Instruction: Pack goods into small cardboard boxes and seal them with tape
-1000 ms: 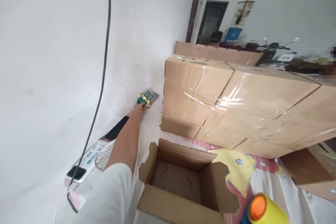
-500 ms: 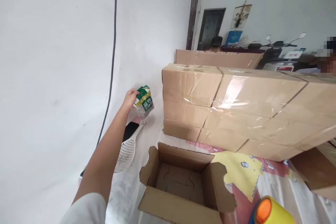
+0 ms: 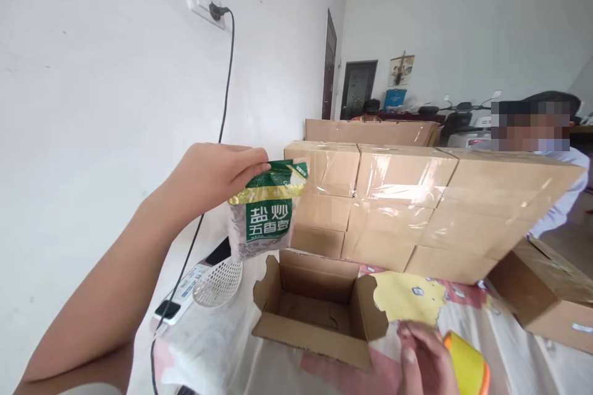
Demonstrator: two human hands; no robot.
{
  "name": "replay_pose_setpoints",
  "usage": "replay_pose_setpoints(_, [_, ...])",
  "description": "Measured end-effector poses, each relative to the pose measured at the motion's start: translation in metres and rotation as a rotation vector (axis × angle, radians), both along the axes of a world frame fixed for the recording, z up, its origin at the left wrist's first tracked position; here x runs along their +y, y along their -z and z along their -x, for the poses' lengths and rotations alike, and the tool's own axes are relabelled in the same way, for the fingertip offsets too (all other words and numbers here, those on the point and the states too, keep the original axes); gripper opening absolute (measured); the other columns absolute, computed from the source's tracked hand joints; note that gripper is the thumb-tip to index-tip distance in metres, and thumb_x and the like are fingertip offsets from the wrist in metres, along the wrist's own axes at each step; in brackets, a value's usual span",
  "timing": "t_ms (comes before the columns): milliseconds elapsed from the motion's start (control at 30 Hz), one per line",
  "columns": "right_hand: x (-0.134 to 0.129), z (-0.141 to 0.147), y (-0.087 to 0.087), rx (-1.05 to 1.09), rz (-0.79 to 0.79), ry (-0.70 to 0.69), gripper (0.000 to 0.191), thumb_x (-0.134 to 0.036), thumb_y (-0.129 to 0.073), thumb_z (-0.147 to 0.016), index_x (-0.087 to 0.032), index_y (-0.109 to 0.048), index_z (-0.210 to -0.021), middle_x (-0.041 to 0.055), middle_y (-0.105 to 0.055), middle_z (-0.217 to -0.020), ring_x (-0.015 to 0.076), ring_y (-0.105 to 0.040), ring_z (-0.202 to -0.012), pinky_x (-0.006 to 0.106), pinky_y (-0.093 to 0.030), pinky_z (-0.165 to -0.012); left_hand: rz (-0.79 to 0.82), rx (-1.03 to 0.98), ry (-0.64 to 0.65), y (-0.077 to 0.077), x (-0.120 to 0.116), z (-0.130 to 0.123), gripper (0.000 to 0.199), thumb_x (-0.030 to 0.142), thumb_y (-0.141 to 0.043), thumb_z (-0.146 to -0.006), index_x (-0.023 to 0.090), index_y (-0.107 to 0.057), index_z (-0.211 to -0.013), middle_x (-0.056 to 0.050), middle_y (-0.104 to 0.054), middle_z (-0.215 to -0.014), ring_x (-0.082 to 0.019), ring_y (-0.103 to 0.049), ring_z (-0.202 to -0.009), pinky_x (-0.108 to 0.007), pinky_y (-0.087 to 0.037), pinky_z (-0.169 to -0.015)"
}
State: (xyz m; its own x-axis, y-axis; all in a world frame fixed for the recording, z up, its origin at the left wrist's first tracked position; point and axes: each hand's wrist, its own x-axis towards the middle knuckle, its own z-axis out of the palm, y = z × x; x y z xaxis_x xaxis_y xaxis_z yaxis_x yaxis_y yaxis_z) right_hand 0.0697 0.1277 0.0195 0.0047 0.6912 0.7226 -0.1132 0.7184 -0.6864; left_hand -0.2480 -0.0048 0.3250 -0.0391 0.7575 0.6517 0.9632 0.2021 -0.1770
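Observation:
My left hand pinches the top edge of a clear-and-green snack packet with white Chinese lettering. It hangs upright to the left of the stacked cartons, above the back left corner of an open cardboard box whose inside shows bare card. Low on the right, my right hand is partly cut off by the frame's bottom edge. Its thumb and fingers are loosely bent and apart, with nothing visible in them. Just beside it lies a yellow tape roll with an orange core.
Taped cartons form a wall behind the open box. A white perforated scoop and a power strip lie at left, under a black cable. Another box stands at right, near a person in a light shirt.
My left hand has brought the packet nearer and toward the open box. My right hand has come into view by the tape roll. The view has tilted up.

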Motion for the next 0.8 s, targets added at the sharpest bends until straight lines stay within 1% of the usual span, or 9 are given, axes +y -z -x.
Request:
replay_pose_setpoints(67, [-0.002,0.004,-0.046,-0.262,-0.055,-0.164,0.024,-0.032,-0.065,-0.092,-0.026,-0.062,-0.115,0.0103,-0.064,-0.107,0.0273,-0.062,-0.101,0.041,-0.052,-0.087,-0.008,-0.018,0.078,0.003,-0.005,-0.016,0.035,0.045,-0.040,-0.099,0.027,-0.068,-0.089,0.002,-0.064,-0.069,-0.016,-0.056,-0.058,-0.026,-0.032,-0.058])
replay_pose_setpoints(167, [-0.001,0.027,-0.099,-0.488,0.047,-0.546,0.082,-0.044,-0.079,-0.081,-0.028,-0.039,-0.151,0.0141,-0.056,-0.144,0.0328,-0.053,-0.133,0.047,-0.048,-0.106,-0.034,-0.121,0.193,0.017,-0.002,-0.033,0.033,0.045,-0.045,-0.098,0.025,-0.068,-0.086,0.003,-0.064,-0.067,-0.014,-0.055,-0.057,-0.025,-0.036,-0.058])
replay_pose_setpoints(233, [0.001,0.048,-0.115,-0.513,0.184,-0.815,0.093,-0.044,-0.086,-0.075,-0.029,-0.037,-0.152,0.0117,-0.057,-0.145,0.0312,-0.057,-0.131,0.046,-0.050,-0.106,-0.093,-0.224,0.254,0.034,0.001,-0.042,0.030,0.043,-0.050,-0.097,0.023,-0.067,-0.083,0.004,-0.061,-0.063,-0.012,-0.052,-0.054,-0.024,-0.038,-0.058])
replay_pose_setpoints(300, [0.005,0.066,-0.120,-0.503,0.313,-1.047,0.079,-0.043,-0.087,-0.072,-0.026,-0.051,-0.141,0.0094,-0.067,-0.132,0.0299,-0.065,-0.119,0.044,-0.054,-0.099,-0.184,-0.349,0.265,0.054,0.005,-0.047,0.026,0.040,-0.053,-0.096,0.022,-0.066,-0.082,0.004,-0.058,-0.061,-0.011,-0.051,-0.054,-0.023,-0.039,-0.057])
replay_pose_setpoints(367, [0.009,0.077,-0.120,-0.479,0.380,-1.154,0.067,-0.040,-0.087,-0.073,-0.024,-0.058,-0.131,0.0071,-0.071,-0.124,0.0284,-0.069,-0.111,0.043,-0.056,-0.097,-0.264,-0.505,0.237,0.079,0.006,-0.046,0.023,0.038,-0.055,-0.095,0.022,-0.065,-0.083,0.004,-0.059,-0.063,-0.012,-0.052,-0.057,-0.023,-0.042,-0.058])
replay_pose_setpoints(467, [0.020,0.082,-0.123,-0.556,0.349,-1.140,0.066,-0.035,-0.086,-0.073,-0.023,-0.059,-0.132,0.0059,-0.070,-0.126,0.0277,-0.067,-0.115,0.043,-0.053,-0.100,-0.368,-0.792,0.189,0.127,0.005,-0.036,0.022,0.040,-0.053,-0.096,0.022,-0.065,-0.091,0.001,-0.067,-0.080,-0.015,-0.062,-0.073,-0.025,-0.049,-0.068])
replay_pose_setpoints(633, [0.047,0.080,-0.131,-0.959,0.244,-0.948,0.057,-0.027,-0.082,-0.070,-0.019,-0.065,-0.125,0.0051,-0.073,-0.115,0.0281,-0.068,-0.106,0.038,-0.054,-0.092,-0.678,-1.141,-0.016,0.229,-0.005,-0.031,0.030,0.049,-0.054,-0.094,0.025,-0.060,-0.111,-0.006,-0.067,-0.118,-0.022,-0.064,-0.111,-0.034,-0.052,-0.095])
replay_pose_setpoints(733, [0.060,0.079,-0.133,-1.155,0.212,-0.897,0.055,-0.026,-0.081,-0.066,-0.020,-0.068,-0.119,0.0037,-0.075,-0.110,0.0277,-0.069,-0.102,0.034,-0.055,-0.085,-0.498,-1.346,-0.035,0.271,-0.012,-0.038,0.039,0.051,-0.063,-0.087,0.023,-0.059,-0.115,-0.011,-0.067,-0.123,-0.026,-0.065,-0.114,-0.038,-0.054,-0.093])
replay_pose_setpoints(800, [0.065,0.081,-0.131,-1.254,0.171,-0.887,0.054,-0.026,-0.081,-0.065,-0.020,-0.069,-0.117,0.0029,-0.075,-0.107,0.0272,-0.069,-0.099,0.031,-0.054,-0.083,-0.311,-1.465,0.001,0.282,-0.017,-0.044,0.048,0.050,-0.064,-0.086,0.023,-0.058,-0.125,-0.013,-0.066,-0.129,-0.028,-0.067,-0.115,-0.040,-0.055,-0.092])
